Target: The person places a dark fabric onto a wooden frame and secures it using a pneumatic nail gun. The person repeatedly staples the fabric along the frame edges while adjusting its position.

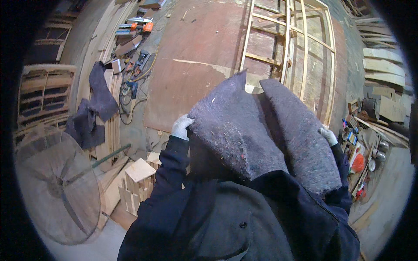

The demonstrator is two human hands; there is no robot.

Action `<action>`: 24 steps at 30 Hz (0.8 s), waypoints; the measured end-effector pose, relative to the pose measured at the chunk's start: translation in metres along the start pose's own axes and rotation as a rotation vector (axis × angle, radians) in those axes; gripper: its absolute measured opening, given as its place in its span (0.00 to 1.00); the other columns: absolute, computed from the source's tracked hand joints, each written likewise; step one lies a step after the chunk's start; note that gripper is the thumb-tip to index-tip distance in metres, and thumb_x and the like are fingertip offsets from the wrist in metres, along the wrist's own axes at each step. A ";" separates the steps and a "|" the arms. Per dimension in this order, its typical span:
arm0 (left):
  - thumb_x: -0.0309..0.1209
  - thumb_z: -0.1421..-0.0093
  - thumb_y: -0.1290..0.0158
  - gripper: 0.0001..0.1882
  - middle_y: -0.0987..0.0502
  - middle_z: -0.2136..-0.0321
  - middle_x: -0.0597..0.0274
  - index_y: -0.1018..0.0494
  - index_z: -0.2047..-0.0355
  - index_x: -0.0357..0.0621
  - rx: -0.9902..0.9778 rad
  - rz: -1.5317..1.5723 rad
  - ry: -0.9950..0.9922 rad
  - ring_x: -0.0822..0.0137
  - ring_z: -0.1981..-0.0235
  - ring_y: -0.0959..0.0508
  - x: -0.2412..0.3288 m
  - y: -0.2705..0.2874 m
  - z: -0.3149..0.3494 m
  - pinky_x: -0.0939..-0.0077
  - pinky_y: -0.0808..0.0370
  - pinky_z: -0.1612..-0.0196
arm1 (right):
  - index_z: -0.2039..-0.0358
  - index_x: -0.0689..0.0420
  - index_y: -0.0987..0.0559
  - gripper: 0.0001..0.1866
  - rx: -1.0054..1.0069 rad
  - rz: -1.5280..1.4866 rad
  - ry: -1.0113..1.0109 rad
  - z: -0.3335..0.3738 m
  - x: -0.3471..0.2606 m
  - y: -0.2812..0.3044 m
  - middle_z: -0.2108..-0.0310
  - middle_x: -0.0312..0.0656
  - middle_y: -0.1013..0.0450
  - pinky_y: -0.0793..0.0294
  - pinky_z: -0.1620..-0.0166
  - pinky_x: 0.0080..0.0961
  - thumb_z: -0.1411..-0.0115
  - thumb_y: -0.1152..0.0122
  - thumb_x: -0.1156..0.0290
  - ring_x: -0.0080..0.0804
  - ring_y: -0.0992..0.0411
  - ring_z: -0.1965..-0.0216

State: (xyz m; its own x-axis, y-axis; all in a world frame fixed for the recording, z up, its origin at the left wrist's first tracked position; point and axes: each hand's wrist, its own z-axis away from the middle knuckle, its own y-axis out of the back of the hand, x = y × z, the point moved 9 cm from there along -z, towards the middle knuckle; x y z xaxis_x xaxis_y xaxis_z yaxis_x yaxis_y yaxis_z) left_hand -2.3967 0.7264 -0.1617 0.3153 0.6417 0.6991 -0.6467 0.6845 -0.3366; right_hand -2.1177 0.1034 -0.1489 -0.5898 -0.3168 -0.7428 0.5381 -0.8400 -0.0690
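Observation:
A large piece of grey felt (230, 117), speckled with coloured fibres and some pale debris, spreads in front of my body. It is folded, with a deep crease between its left part and its right part. My left hand (181, 126), in a pale glove, is closed on the felt's left edge. At the right edge my gloved right hand (328, 135) grips it too, its fingers partly hidden by the felt. A pale wooden frame (305, 48) of slats lies beyond the felt on a worn brown board (187, 87).
A big round fan (58, 185) stands at lower left, near stacked wood blocks (140, 170). Dark felt scraps (99, 100) drape over planks. Power tools (138, 65) and a yellow hose lie at the board's left. Jars (379, 154), offcuts and stacked boards (383, 71) line the right.

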 end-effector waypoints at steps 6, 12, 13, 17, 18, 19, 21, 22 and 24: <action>0.23 0.40 0.51 0.14 0.18 0.60 0.59 0.22 0.56 0.33 -0.200 0.042 -0.051 0.67 0.59 0.20 0.107 -0.040 -0.038 0.74 0.26 0.50 | 0.42 0.63 0.25 0.27 0.115 0.168 -0.132 0.007 -0.048 -0.036 0.48 0.39 0.23 0.26 0.46 0.31 0.34 0.37 0.57 0.31 0.25 0.52; 0.25 0.37 0.53 0.17 0.19 0.57 0.58 0.24 0.51 0.31 -0.385 -0.158 -0.016 0.67 0.57 0.21 0.205 -0.072 -0.093 0.73 0.26 0.51 | 0.42 0.62 0.25 0.27 0.314 -0.031 -0.154 0.014 -0.021 -0.122 0.48 0.40 0.23 0.26 0.45 0.31 0.34 0.37 0.57 0.32 0.25 0.52; 0.26 0.37 0.52 0.17 0.19 0.58 0.59 0.24 0.51 0.31 -0.406 -0.119 0.013 0.69 0.58 0.21 0.216 -0.081 -0.103 0.75 0.26 0.52 | 0.42 0.62 0.25 0.27 0.341 -0.056 -0.151 0.015 -0.022 -0.132 0.48 0.40 0.23 0.26 0.45 0.32 0.34 0.37 0.57 0.32 0.25 0.52; 0.25 0.38 0.51 0.15 0.19 0.60 0.62 0.22 0.54 0.32 -0.565 -0.367 -0.178 0.71 0.60 0.21 0.249 -0.123 -0.131 0.77 0.26 0.53 | 0.42 0.62 0.25 0.27 0.464 -0.181 -0.142 0.041 0.013 -0.169 0.48 0.40 0.23 0.26 0.45 0.32 0.34 0.37 0.56 0.33 0.25 0.52; 0.23 0.39 0.50 0.13 0.20 0.63 0.63 0.21 0.56 0.32 -0.561 -0.299 -0.074 0.73 0.62 0.22 0.243 -0.127 -0.139 0.78 0.26 0.55 | 0.42 0.62 0.25 0.27 0.495 -0.216 -0.138 0.049 0.030 -0.179 0.48 0.40 0.23 0.26 0.45 0.32 0.34 0.38 0.56 0.33 0.25 0.52; 0.24 0.40 0.50 0.13 0.20 0.64 0.64 0.21 0.57 0.33 -0.584 -0.315 -0.052 0.73 0.63 0.22 0.242 -0.136 -0.150 0.79 0.26 0.55 | 0.42 0.62 0.25 0.27 0.525 -0.253 -0.137 0.056 0.044 -0.189 0.48 0.40 0.23 0.26 0.45 0.32 0.34 0.38 0.56 0.33 0.25 0.52; 0.24 0.40 0.49 0.12 0.20 0.65 0.65 0.21 0.58 0.33 -0.600 -0.371 -0.036 0.73 0.64 0.22 0.239 -0.145 -0.170 0.78 0.26 0.57 | 0.42 0.62 0.25 0.27 0.577 -0.351 -0.136 0.062 0.080 -0.210 0.48 0.41 0.23 0.26 0.45 0.33 0.34 0.38 0.56 0.33 0.24 0.52; 0.24 0.41 0.49 0.12 0.20 0.66 0.65 0.21 0.59 0.33 -0.598 -0.415 -0.038 0.72 0.65 0.22 0.236 -0.147 -0.181 0.78 0.26 0.58 | 0.42 0.62 0.25 0.27 0.606 -0.403 -0.137 0.065 0.103 -0.223 0.48 0.41 0.23 0.26 0.45 0.33 0.34 0.38 0.56 0.34 0.24 0.52; 0.24 0.42 0.48 0.13 0.19 0.65 0.64 0.21 0.58 0.33 -0.603 -0.500 -0.011 0.71 0.65 0.22 0.229 -0.149 -0.205 0.77 0.25 0.58 | 0.42 0.61 0.25 0.27 0.653 -0.506 -0.145 0.061 0.149 -0.253 0.48 0.41 0.23 0.26 0.45 0.33 0.34 0.38 0.56 0.34 0.24 0.52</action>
State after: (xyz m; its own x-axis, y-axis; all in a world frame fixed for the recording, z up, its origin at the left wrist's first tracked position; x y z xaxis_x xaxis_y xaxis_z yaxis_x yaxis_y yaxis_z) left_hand -2.0853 0.8421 -0.0809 0.4611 0.2061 0.8631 0.0601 0.9632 -0.2622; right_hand -2.3787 0.2416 -0.2017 -0.7620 0.1508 -0.6298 -0.2428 -0.9681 0.0620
